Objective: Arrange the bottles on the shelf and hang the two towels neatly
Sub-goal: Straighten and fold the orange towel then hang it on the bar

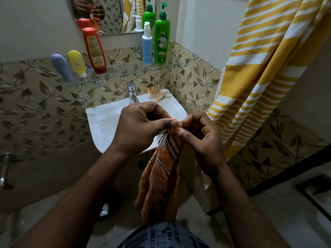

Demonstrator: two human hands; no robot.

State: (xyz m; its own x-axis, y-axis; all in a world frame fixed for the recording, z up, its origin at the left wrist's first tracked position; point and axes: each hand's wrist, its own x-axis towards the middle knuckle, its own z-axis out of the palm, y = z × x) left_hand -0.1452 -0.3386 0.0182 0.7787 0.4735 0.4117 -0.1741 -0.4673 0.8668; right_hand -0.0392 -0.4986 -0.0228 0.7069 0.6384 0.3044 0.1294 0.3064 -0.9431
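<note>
At frame centre, the left hand (136,127) and right hand (202,140) are pinching the fringed top edge of the orange towel (161,179) in a narrow grip, the cloth hanging before the sink (100,122). The yellow towel (259,68) is hanging at the upper right, and 5 bottles (162,42) are sitting on the glass shelf (125,73).

Orange towel (162,169) between both hands

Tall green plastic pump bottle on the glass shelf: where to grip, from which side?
Likely mid-body from the front: the tall green plastic pump bottle stands upright, wall behind and right, slim white-and-blue pump bottle close on its left.
</note>
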